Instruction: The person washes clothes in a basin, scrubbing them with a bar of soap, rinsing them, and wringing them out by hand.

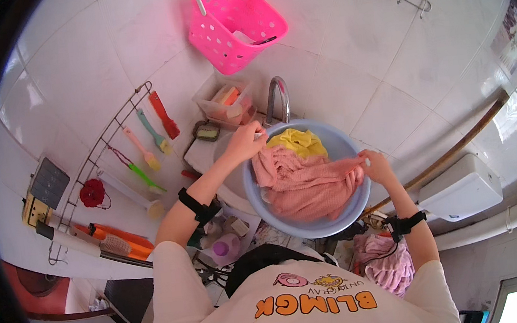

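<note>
A pink textured cloth (307, 185), like a towel, lies bunched in a light blue basin (351, 137). My right hand (375, 166) is closed on its right end, drawing that part taut toward the basin's right rim. Over the left rim, my left hand (248, 141) is closed at the cloth's upper left edge and appears to grip it; its fingertips are partly hidden. A yellow cloth (299, 140) rests behind the pink one, between my hands.
A curved metal faucet (277, 97) rises behind the basin. A clear plastic box (228, 102) stands back left, below a hanging pink basket (236, 26). Brushes hang from a left wall rack (107, 139). A white cistern (460, 189) and wooden pole (456, 148) are right.
</note>
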Available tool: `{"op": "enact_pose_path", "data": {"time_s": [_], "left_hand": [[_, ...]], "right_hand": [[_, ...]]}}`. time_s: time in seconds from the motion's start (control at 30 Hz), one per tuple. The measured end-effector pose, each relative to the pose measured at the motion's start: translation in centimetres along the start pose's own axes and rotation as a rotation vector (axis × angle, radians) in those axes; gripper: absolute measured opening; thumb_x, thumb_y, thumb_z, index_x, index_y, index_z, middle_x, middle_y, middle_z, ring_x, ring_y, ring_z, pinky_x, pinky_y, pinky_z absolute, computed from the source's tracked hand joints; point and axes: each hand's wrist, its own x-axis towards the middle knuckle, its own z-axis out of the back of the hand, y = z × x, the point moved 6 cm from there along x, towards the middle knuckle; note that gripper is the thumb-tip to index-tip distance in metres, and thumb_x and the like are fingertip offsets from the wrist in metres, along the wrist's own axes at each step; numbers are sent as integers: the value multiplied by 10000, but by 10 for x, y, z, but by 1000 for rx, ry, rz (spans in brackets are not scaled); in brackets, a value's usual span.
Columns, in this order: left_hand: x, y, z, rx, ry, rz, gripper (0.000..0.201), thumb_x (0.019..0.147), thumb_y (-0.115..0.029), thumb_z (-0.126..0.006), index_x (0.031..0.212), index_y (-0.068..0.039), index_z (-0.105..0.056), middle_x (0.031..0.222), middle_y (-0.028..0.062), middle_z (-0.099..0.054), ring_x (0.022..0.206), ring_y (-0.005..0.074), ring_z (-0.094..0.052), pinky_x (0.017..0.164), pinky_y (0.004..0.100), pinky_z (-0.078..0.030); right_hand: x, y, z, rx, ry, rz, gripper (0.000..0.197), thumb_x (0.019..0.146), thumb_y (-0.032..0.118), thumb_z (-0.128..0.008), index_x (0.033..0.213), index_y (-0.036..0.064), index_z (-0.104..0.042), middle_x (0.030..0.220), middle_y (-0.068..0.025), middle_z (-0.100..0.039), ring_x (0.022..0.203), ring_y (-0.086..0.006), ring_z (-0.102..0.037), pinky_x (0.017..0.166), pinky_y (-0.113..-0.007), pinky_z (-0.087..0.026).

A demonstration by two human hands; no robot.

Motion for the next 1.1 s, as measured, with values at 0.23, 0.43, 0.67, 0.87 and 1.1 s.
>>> {"op": "enact_pose_path", "data": {"time_s": [0.23,0.43,0.67,0.87,1.1], "left_hand": [[34,-66,-10,-797,-87,78,205,872,-245,-512,776,-71,-459,624,-9,-459,494,44,-402,417,192,-299],[55,-116,1,-1018,-101,38,162,862,-229,-515,798,-92,-457,666,-3,-484,526,55,-421,434,194,-292],[61,-92,6,-1120,-65,50,125,837,-196,-540,822,-94,-468,724,12,-522,623,81,-473,500,228,-325],[50,-80,-21,-1043,26,187,91,812,-158,-577,808,-88,-519,782,16,-544,720,102,-521,613,241,-417],[42,-84,-26,-500,192,-13,192,793,-219,-613,785,-41,-543,865,39,-534,762,121,-539,664,265,-450]], "right_hand": [[21,135,-39,654,367,176,601,710,356,-676,1160,0,-495,1037,-202,-565,999,-339,-527,856,-408,-405],[34,156,-24,113,-287,177,717,664,401,-689,1188,-24,-445,918,-248,-586,907,-363,-566,816,-426,-427],[41,107,-2,476,-237,-68,155,725,81,-542,864,21,-574,731,-172,-584,662,-296,-604,589,-382,-466],[39,126,-35,490,172,-52,475,745,400,-622,975,-12,-573,796,-149,-634,760,-284,-623,704,-356,-481],[62,112,-97,459,341,-149,597,711,503,-617,963,-36,-571,875,-209,-618,834,-306,-609,698,-362,-473]]}}
